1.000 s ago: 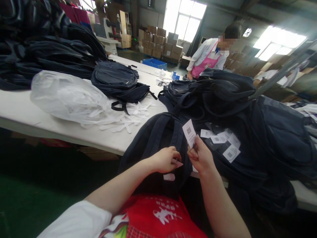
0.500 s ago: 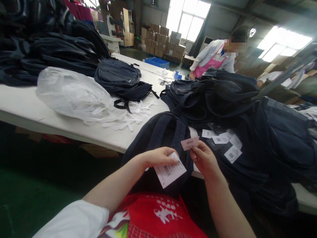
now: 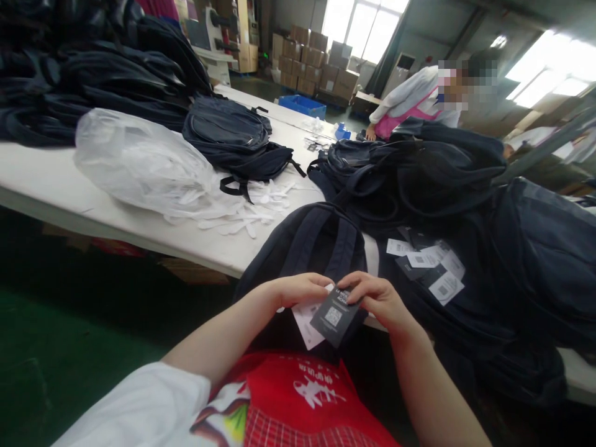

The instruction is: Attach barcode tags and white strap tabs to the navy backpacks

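My left hand (image 3: 305, 290) is closed on a white hang tag (image 3: 307, 326) printed with small text. My right hand (image 3: 372, 295) pinches a black hang tag (image 3: 333, 318) with a square code on it, laid partly over the white one. Both tags are above a dark navy backpack (image 3: 298, 239) that leans against the table edge in front of me, its shoulder straps facing up. To the right, several loose white and black tags (image 3: 444, 287) rest on another dark backpack.
A clear plastic bag (image 3: 139, 167) with white strips spilling out lies on the white table (image 3: 41, 180). Dark backpacks (image 3: 116, 87) are heaped at the left, more (image 3: 428, 167) at the right. Across the table stands a person in a pink apron (image 3: 410, 118). A blue crate (image 3: 302, 105) is farther back.
My right hand has moved left and down to my left hand. The black tag now shows in it, overlapping the white tag, where a small pale tag was before. The view has shifted slightly.
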### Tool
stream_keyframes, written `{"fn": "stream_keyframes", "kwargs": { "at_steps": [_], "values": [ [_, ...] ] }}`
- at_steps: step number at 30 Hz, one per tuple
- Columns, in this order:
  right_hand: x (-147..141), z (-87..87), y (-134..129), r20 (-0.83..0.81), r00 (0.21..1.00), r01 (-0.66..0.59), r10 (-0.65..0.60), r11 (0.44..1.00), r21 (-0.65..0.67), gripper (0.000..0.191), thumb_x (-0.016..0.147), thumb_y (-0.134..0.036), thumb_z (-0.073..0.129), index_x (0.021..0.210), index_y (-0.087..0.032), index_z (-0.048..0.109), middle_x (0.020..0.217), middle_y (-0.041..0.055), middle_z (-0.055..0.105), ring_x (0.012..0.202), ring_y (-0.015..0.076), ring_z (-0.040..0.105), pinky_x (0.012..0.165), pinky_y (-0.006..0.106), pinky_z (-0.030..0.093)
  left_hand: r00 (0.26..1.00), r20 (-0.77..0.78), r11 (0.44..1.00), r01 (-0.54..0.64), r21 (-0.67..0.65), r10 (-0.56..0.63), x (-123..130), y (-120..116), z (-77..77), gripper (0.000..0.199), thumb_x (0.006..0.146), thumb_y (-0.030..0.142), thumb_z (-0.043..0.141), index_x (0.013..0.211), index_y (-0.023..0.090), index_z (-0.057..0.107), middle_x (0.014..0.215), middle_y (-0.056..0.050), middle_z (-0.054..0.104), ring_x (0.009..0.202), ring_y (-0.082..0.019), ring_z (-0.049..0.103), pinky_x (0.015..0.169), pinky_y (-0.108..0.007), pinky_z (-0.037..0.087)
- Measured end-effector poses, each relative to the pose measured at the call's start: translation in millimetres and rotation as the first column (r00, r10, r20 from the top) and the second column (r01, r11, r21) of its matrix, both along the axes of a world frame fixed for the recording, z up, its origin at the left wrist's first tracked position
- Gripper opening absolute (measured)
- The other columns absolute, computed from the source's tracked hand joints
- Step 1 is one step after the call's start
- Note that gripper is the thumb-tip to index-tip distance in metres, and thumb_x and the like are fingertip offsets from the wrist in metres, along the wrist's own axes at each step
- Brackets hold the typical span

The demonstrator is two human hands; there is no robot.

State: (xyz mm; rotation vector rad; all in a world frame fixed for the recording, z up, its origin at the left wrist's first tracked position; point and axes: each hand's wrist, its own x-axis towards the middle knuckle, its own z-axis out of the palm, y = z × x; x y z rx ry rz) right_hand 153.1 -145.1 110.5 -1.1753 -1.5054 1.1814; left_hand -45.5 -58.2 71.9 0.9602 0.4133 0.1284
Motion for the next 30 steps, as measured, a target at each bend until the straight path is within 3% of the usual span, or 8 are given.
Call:
{"fn": "stream_keyframes", "kwargs": {
  "at_steps": [5,9,13,17,20,24,27,30],
  "values": [
    [-2,-9.0,-1,0.288,0.954,-0.106,0.087,0.993,0.052,0.036,0.074,-0.003,0.053,0.082,-0.029,0.077,0.127,0.0018,0.058,0.082,0.0146,0.061,0.077,0.033,0.053,0.989,-0.069,0.984,-0.141,-0.109,0.134,3,0,-9.9,0.031,0.06,0.021,0.071,0.089,0.01,0.069,0.076,-0.006,0.07,0.065,-0.017,0.064,0.067,-0.029,0.051],
    [-10,-13.4,-2,0.374,0.923,-0.129,0.088,0.988,0.086,0.044,0.073,0.0,0.051,0.088,-0.032,0.077,0.131,-0.0002,0.056,0.089,0.016,0.062,0.086,0.037,0.053,0.993,0.014,0.964,-0.106,-0.243,0.113,4,0,-17.0,0.031,0.066,0.032,0.066,0.087,0.01,0.067,0.079,-0.007,0.069,0.07,-0.018,0.065,0.071,-0.032,0.052],
    [-18,-7.9,-4,0.383,0.916,-0.161,0.122,0.984,0.071,0.046,0.072,0.001,0.052,0.092,-0.033,0.077,0.132,-0.0003,0.056,0.111,0.0224,0.058,0.097,0.042,0.047,0.991,0.131,0.999,-0.025,-0.027,0.028,-3,1,-19.2,0.039,0.066,0.027,0.077,0.101,0.012,0.065,0.093,-0.007,0.07,0.08,-0.016,0.065,0.077,-0.028,0.051],
    [-14,-3.3,-6,0.267,0.964,-0.006,-0.001,1.0,0.022,0.035,0.077,-0.009,0.058,0.1,-0.03,0.075,0.131,0.0045,0.057,0.08,0.0146,0.062,0.071,0.031,0.053,0.996,0.08,0.993,0.034,0.116,-0.043,-14,5,-18.5,0.044,0.07,0.033,0.08,0.106,0.016,0.062,0.088,-0.003,0.068,0.075,-0.013,0.065,0.069,-0.025,0.052],
    [-4,-1.3,-5,0.047,0.981,0.189,-0.187,0.982,-0.028,0.022,0.073,-0.016,0.067,0.091,-0.025,0.075,0.118,0.0064,0.064,0.059,0.0089,0.052,0.052,0.025,0.043,0.992,0.026,0.971,0.118,0.209,-0.126,-20,7,-15.9,0.047,0.072,0.036,0.079,0.111,0.018,0.061,0.089,-0.002,0.068,0.073,-0.013,0.065,0.064,-0.023,0.053],
    [17,3.9,-1,-0.336,0.803,0.473,-0.493,0.869,-0.145,0.016,0.067,-0.021,0.069,0.082,-0.024,0.073,0.095,0.0046,0.071,0.044,0.0053,0.035,0.038,0.022,0.024,0.979,-0.056,0.948,0.205,0.244,-0.197,-28,11,-10.9,0.045,0.074,0.039,0.077,0.111,0.019,0.06,0.088,-0.002,0.069,0.068,-0.013,0.065,0.055,-0.02,0.051],
    [26,8.1,0,-0.379,0.755,0.526,-0.534,0.84,-0.135,0.015,0.068,-0.023,0.067,0.082,-0.022,0.072,0.092,0.005,0.071,0.043,0.0058,0.035,0.036,0.022,0.021,0.978,-0.069,0.948,0.206,0.241,-0.195,-34,13,-7.7,0.045,0.075,0.038,0.076,0.113,0.02,0.059,0.092,-0.004,0.069,0.071,-0.014,0.067,0.056,-0.02,0.052],
    [26,10.2,-3,-0.286,0.819,0.482,-0.497,0.867,-0.127,0.014,0.07,-0.026,0.069,0.083,-0.021,0.071,0.083,0.004,0.07,0.042,0.005,0.036,0.036,0.021,0.021,0.98,-0.044,0.948,0.2,0.248,-0.195,-38,15,-4.5,0.043,0.078,0.035,0.074,0.116,0.021,0.058,0.093,-0.004,0.069,0.074,-0.014,0.067,0.059,-0.02,0.053]
  ]
}}
